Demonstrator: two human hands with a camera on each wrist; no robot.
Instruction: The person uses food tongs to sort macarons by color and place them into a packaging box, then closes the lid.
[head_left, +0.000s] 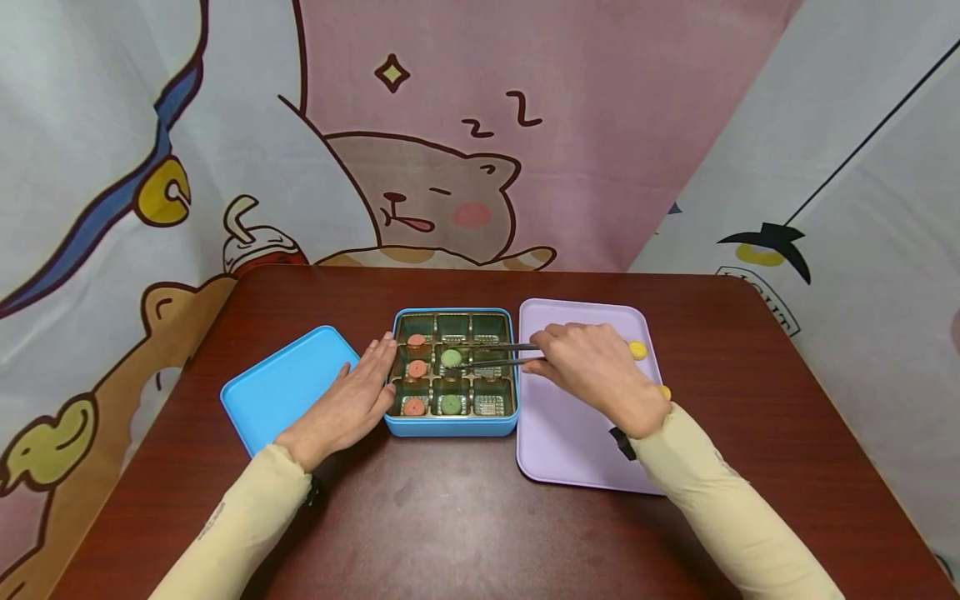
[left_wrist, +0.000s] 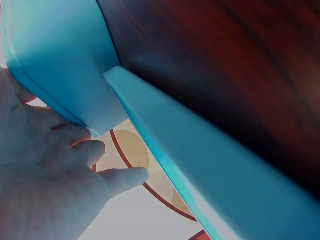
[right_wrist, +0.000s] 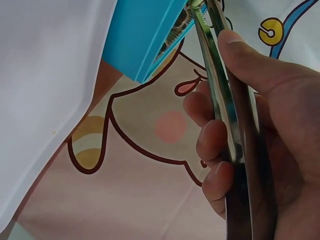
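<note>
My right hand [head_left: 596, 371] grips metal tongs [right_wrist: 240, 150], fingers curled round the two arms. Their tips reach left into the middle compartment of a blue box [head_left: 452, 427] and sit on either side of a green round piece [head_left: 451, 358]. In the right wrist view the green piece [right_wrist: 195, 3] shows between the serrated tips. Another green piece [head_left: 451, 404] lies in the front middle compartment. Orange pieces [head_left: 417, 368] fill the left column, one per compartment. My left hand [head_left: 352, 404] rests with extended fingers against the box's left side, touching its rim.
A gold divided insert lines the box. The blue lid [head_left: 288, 387] lies on the table to the left, partly under my left forearm. To the right, a lilac tray [head_left: 570, 450] carries yellow pieces [head_left: 637, 350] at its right edge. A printed curtain [head_left: 585, 125] hangs behind the brown table [head_left: 442, 517].
</note>
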